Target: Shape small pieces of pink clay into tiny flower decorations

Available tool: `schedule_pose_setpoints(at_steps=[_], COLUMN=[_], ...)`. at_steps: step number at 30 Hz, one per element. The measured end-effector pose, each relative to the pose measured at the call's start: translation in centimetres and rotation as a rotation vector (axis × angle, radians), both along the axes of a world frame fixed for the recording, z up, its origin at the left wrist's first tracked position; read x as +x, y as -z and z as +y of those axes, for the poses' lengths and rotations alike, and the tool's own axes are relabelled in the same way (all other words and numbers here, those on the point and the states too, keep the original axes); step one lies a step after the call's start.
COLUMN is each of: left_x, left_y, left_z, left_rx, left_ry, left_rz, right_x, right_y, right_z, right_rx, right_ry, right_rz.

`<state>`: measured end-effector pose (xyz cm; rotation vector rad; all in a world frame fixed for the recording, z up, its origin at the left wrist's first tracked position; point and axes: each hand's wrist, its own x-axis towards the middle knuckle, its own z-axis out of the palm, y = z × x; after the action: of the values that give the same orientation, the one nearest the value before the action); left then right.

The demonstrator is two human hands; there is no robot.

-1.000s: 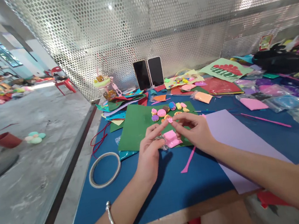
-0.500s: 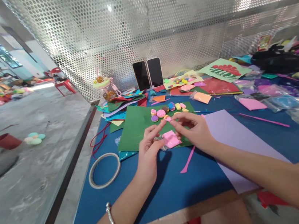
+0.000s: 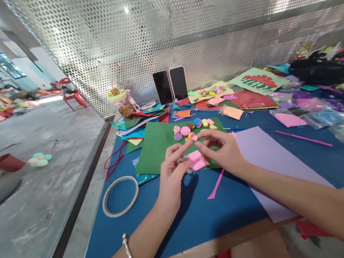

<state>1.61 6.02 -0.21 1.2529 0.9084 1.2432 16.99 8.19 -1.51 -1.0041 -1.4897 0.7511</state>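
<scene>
My left hand [image 3: 173,170] is closed on an opened packet of pink clay [image 3: 197,161], held low between the thumb and bent fingers. Its index finger stretches out to a small piece of pink clay [image 3: 194,138]. At that piece are the curled thumb and index finger of my right hand [image 3: 222,150], closed about it from the other side. Just behind the fingertips, small clay shapes, among them a pink one [image 3: 185,131] and a purple one [image 3: 178,136], sit on a green sheet [image 3: 152,152]. An orange shape there is partly hidden by my fingers.
A tape roll [image 3: 120,196] lies left, a pink plastic tool [image 3: 216,186] in front, and a purple sheet [image 3: 279,170] under my right forearm. Two phones [image 3: 171,85] lean on the perforated metal panel [image 3: 209,26]. Clay packets [image 3: 290,119] crowd the right side.
My right thumb has drawn slightly back from the small pink piece, and its fingertips have shifted a little. The left hand and the packet are nearly still.
</scene>
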Motion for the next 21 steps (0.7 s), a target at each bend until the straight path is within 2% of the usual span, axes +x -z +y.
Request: schedule_pose_setpoints(at_steps=[5, 9, 11, 14, 16, 21], left_x=[0.0, -0.4, -0.9, -2.0, -2.5, -2.8], left_y=[0.0, -0.4, -0.7, -1.1, -1.0, -0.1], left_z=[0.0, 0.5, 0.9, 1.5, 1.9, 2.2], left_rx=[0.077, 0.200, 0.298, 0.439, 0.457, 0.388], left_ry=[-0.053, -0.206, -0.237, -0.234, -0.214, -0.067], left_rz=[0.158, 0.475, 0.682, 1.036, 1.182, 1.194], right_x=[0.0, 0.0, 0.0, 0.1, 0.2, 0.4], right_y=[0.0, 0.0, 0.0, 0.1, 0.3, 1.0], right_z=[-0.1, -0.1, 0.0, 0.2, 0.4, 0.8], right_rx=[-0.003, -0.017, -0.043, -0.114, -0.185, -0.299], right_ry=[0.009, 0.002, -0.005, -0.031, -0.073, -0.179], right_rz=[0.032, 0.062, 0.069, 0.058, 0.050, -0.015])
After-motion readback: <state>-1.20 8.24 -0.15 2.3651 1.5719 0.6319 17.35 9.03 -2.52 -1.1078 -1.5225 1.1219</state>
